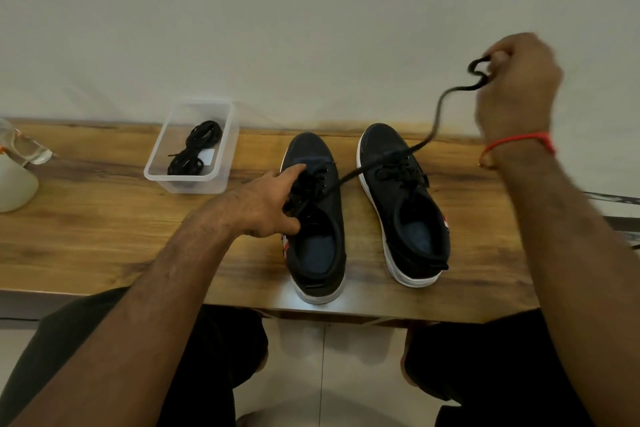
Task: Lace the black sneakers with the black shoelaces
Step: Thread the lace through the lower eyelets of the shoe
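Two black sneakers with white soles stand side by side on the wooden table, toes pointing away from me. The left sneaker (317,218) has lace through its eyelets, and my left hand (266,204) rests on its left side, index finger stretched over the tongue, thumb by the collar. A black shoelace (434,121) runs from that sneaker's eyelets up and to the right, crossing over the right sneaker (403,204). My right hand (516,90) is raised above the table and pinches the curled lace end. The right sneaker shows lacing across its eyelets.
A clear plastic box (227,135) at the back left of the table (104,229) holds a bundle of black laces (195,149). A clear object and a pale rounded object (14,184) sit at the far left edge. A wall rises just behind the table.
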Demonstrator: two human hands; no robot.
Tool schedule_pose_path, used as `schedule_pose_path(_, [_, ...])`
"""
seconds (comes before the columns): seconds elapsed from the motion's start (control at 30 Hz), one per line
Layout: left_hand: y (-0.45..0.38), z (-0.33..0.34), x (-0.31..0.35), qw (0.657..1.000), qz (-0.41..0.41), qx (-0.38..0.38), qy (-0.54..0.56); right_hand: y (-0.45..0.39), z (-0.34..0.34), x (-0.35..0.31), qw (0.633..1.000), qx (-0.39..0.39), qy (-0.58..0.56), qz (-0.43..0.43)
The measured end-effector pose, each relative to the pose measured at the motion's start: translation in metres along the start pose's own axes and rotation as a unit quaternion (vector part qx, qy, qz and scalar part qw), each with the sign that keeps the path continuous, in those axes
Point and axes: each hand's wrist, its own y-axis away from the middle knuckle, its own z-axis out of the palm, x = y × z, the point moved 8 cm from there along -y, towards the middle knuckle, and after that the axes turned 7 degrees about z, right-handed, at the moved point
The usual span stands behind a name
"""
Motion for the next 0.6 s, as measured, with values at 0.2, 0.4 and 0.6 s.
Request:
schedule_pose_path(0.2, [-0.001,0.000,0.001,1.000,0.005,-0.015,0.010,-0.013,-0.018,0.027,0.999,0.005,0.014,0.032])
schedule_pose_path(0.4, [0.003,-0.003,0.006,1.000,0.022,0.007,0.016,-0.007,0.005,0.009,0.999,-0.036,-0.008,0.022])
schedule_pose_path(0.6, [0.003,-0.010,0.014,0.998,0.049,0.044,-0.001,-0.001,0.014,0.004,0.998,-0.058,-0.008,0.023])
